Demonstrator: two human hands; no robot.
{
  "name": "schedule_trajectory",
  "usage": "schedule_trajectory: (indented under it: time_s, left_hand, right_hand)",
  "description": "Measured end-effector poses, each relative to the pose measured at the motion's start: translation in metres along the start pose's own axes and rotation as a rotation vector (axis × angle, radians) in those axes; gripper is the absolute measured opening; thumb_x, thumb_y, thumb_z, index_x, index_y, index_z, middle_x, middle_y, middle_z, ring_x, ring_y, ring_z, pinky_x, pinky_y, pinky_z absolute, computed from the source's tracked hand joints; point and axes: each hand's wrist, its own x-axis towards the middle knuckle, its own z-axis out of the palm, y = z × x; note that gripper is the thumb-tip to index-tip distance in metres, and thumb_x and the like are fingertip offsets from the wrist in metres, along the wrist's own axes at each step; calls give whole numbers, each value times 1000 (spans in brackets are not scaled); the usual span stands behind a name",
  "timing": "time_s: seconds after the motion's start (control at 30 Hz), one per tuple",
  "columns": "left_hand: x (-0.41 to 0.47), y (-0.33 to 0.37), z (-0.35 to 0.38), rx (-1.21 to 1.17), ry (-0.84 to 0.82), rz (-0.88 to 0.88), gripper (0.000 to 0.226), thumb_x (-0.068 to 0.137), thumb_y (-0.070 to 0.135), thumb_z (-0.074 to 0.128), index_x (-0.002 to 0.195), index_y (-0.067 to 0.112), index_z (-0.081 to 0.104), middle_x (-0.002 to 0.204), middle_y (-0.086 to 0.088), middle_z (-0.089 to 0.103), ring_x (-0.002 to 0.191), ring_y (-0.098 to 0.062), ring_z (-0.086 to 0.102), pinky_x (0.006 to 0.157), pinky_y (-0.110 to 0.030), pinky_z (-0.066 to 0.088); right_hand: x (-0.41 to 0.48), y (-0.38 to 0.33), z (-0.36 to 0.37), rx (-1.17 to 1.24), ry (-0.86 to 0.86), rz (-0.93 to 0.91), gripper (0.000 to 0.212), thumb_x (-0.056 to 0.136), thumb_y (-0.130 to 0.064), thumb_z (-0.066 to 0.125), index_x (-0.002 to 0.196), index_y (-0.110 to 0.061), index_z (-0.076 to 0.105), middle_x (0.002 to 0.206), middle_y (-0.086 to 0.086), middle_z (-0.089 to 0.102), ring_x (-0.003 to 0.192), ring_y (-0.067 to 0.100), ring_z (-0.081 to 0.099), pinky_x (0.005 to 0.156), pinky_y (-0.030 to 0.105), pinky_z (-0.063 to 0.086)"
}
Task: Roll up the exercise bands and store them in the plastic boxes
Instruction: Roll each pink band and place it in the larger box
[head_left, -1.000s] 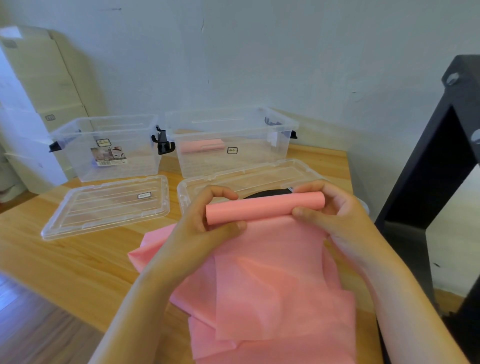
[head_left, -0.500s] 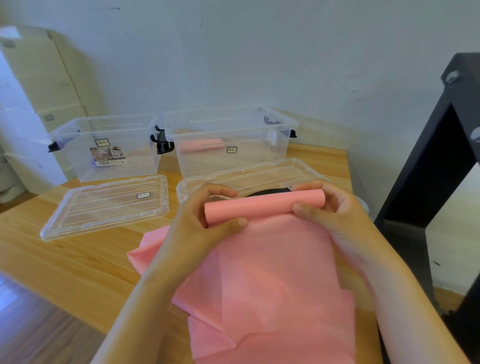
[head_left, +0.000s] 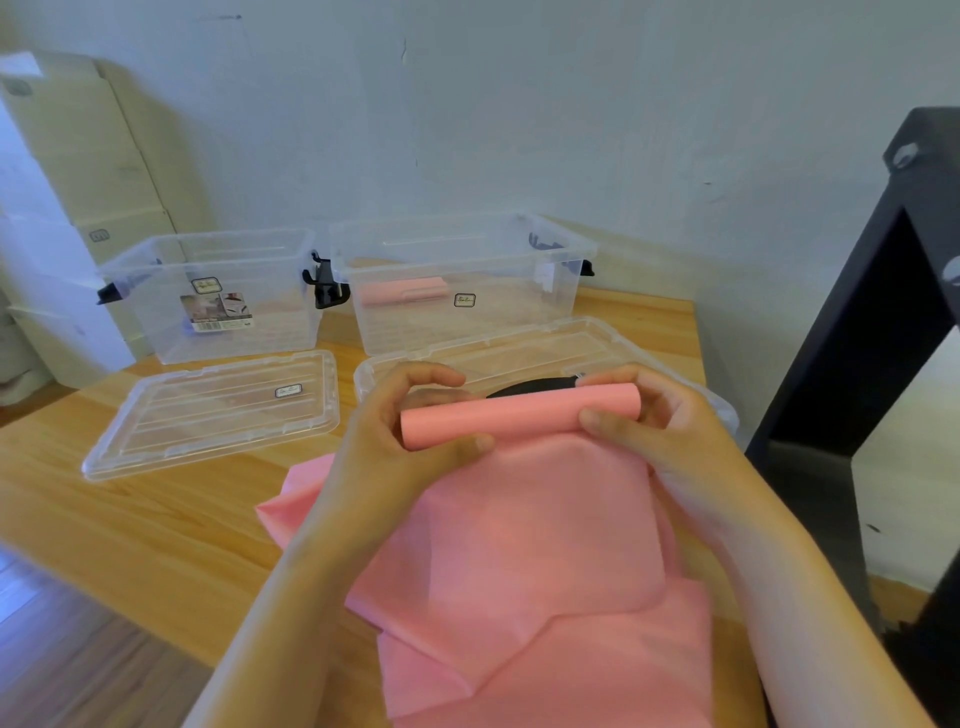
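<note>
A pink exercise band (head_left: 524, 530) hangs loose over the table, its upper end wound into a tight roll (head_left: 519, 418). My left hand (head_left: 400, 441) grips the roll's left end, and my right hand (head_left: 654, 421) grips its right end, thumbs in front. Two clear plastic boxes stand at the back: the left box (head_left: 228, 306) holds only a paper label, while the right box (head_left: 467, 291) holds another rolled pink band (head_left: 405, 292). A dark band (head_left: 530, 387) lies partly hidden behind the roll.
Two clear lids lie flat on the wooden table (head_left: 156, 525): one at the left (head_left: 208, 410), one behind my hands (head_left: 519, 353). A black frame (head_left: 852, 374) stands at the right. Cardboard boxes (head_left: 78, 171) are stacked at the far left.
The roll has turned a little further in my fingers and the loose sheet below has drawn up slightly. Both hands keep their grip on its ends.
</note>
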Motion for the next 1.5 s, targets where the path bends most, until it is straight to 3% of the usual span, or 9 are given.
schedule_trajectory:
  time_s: [0.27, 0.4, 0.5, 0.73, 0.97, 1.1, 1.2, 1.33, 1.5]
  left_hand:
    - [1, 1, 0, -73, -53, -33, 31, 62, 18, 77, 91, 16, 65, 91, 2, 74, 82, -7, 66, 67, -16, 50]
    - [2, -2, -4, -15, -37, 51, 36, 58, 10, 88, 85, 23, 67, 97, 2, 74, 93, -8, 67, 75, -17, 51]
    - [2, -3, -3, -8, -27, 24, 39, 58, 16, 90, 89, 20, 66, 92, 11, 71, 86, -3, 64, 71, -14, 49]
    - [1, -2, 0, -28, -17, -58, 28, 62, 27, 77, 88, 19, 68, 84, 10, 68, 74, -3, 61, 62, -13, 46]
    - [3, -7, -5, -16, -21, 2, 33, 60, 18, 81, 87, 33, 68, 98, 4, 72, 89, -9, 66, 71, -20, 52]
    - [2, -6, -3, -101, -39, -143, 28, 67, 35, 78, 93, 31, 69, 91, 6, 71, 79, -12, 65, 68, -26, 49]
    - [2, -4, -3, -82, -24, -114, 32, 65, 27, 87, 90, 27, 68, 88, 9, 71, 76, -10, 64, 68, -25, 49]
    - [2, -4, -5, -71, -51, -2, 29, 64, 15, 80, 88, 27, 68, 97, 6, 72, 89, -8, 66, 72, -20, 51]
    - [4, -7, -5, -66, -57, 8, 35, 61, 12, 82, 86, 31, 69, 98, 7, 72, 93, -10, 66, 74, -23, 54]
  right_hand:
    - [-1, 1, -1, 40, -83, -18, 40, 64, -4, 75, 102, -12, 66, 104, 4, 71, 101, 18, 65, 85, 27, 53]
    - [0, 3, -2, 16, -61, 81, 37, 65, -17, 83, 98, -27, 70, 92, -1, 68, 85, 13, 62, 74, 24, 50]
    - [1, 3, 1, 23, -17, 54, 25, 63, -20, 75, 86, -21, 69, 82, -7, 69, 77, 8, 61, 66, 19, 48]
    - [0, 2, 1, 16, -52, 2, 38, 62, -5, 75, 98, -11, 65, 104, 3, 72, 96, 13, 66, 78, 21, 53]
    - [2, 5, 2, -3, -2, 71, 28, 60, -23, 77, 87, -22, 70, 82, -7, 70, 76, 8, 61, 63, 15, 47]
    - [2, 3, 3, 12, -23, -15, 25, 62, -7, 75, 84, -16, 66, 101, 5, 72, 89, 13, 65, 75, 23, 52]
    - [1, 4, 3, 15, -29, -23, 32, 65, 2, 73, 92, -12, 65, 106, 11, 69, 92, 15, 64, 77, 24, 52]
    - [1, 3, 1, 41, -70, 59, 45, 63, -8, 80, 104, -20, 66, 94, 1, 69, 84, 11, 64, 69, 19, 52]
    - [1, 4, 5, 26, -1, 77, 28, 61, -21, 81, 86, -23, 71, 80, -6, 68, 76, 12, 61, 63, 19, 48]
